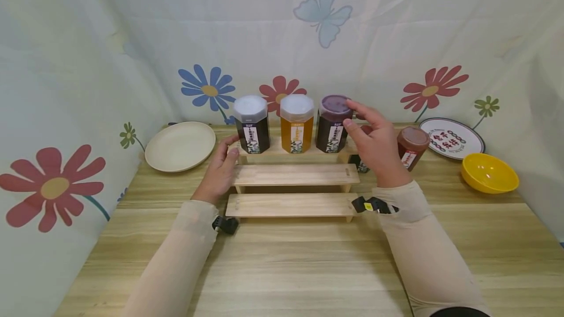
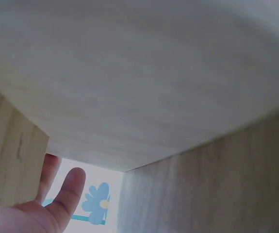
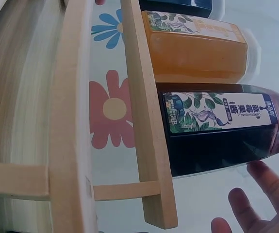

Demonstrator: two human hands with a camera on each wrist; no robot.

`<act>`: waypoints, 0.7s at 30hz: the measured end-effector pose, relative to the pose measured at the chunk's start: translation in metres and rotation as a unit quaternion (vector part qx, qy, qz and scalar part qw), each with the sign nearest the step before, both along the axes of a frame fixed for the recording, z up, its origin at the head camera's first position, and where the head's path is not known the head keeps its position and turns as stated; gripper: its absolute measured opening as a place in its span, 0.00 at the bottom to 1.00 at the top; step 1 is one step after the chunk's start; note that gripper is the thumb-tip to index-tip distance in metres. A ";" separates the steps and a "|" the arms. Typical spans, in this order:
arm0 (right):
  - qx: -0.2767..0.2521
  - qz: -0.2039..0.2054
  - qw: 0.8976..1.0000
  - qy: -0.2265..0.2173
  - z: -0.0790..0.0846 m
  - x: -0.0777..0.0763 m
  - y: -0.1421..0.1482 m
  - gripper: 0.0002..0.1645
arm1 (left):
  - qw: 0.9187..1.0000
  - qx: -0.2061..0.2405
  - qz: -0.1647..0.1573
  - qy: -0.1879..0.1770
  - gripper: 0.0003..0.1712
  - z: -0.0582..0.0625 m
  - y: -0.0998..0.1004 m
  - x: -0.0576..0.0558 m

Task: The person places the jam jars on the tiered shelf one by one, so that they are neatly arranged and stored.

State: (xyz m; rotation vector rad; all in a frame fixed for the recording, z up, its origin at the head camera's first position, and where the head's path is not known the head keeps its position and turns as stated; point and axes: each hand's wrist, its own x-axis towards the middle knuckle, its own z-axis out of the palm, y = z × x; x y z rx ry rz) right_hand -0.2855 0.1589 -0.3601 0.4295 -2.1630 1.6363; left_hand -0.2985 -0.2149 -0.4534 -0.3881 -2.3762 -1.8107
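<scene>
A three-step wooden rack [image 1: 293,204] stands on the table, three hexagonal jars lined up on its top step. Leftmost is a dark jar [image 1: 252,133] with a clear lid, then an amber jar [image 1: 297,133], then a dark jar with a purplish lid [image 1: 329,133]. My right hand [image 1: 380,148] pinches that last jar near its lid, thumb at the front edge and index finger on top; its printed label [image 3: 197,112] shows in the right wrist view. My left hand [image 1: 220,170] grips the rack's upper left end, its fingers [image 2: 67,196] around the side support.
A red-brown jar [image 1: 412,146] stands right of the rack, partly behind my right hand. Further right are a white patterned plate [image 1: 469,133] and a yellow bowl [image 1: 490,175]. A cream plate [image 1: 180,146] lies at the left. A flowered curtain [image 1: 246,38] closes off the back.
</scene>
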 end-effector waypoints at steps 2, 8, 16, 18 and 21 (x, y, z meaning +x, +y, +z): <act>0.003 0.000 1.000 0.000 0.000 -0.001 0.000 0.26 | 1.000 -0.001 0.001 0.000 0.26 0.000 0.000 0.000; 0.000 0.017 1.000 0.000 -0.001 -0.002 0.001 0.26 | 1.000 0.000 0.001 0.001 0.25 0.001 0.000 0.002; 0.004 0.016 1.000 -0.001 -0.001 -0.004 0.000 0.26 | 1.000 0.006 -0.005 -0.002 0.25 0.002 0.000 0.002; 0.000 0.012 1.000 0.000 -0.001 -0.004 -0.001 0.26 | 1.000 0.005 -0.006 -0.001 0.25 0.002 0.000 0.002; -0.006 0.005 1.000 -0.001 -0.001 -0.003 -0.002 0.26 | 1.000 0.003 -0.008 0.002 0.25 0.001 -0.001 0.002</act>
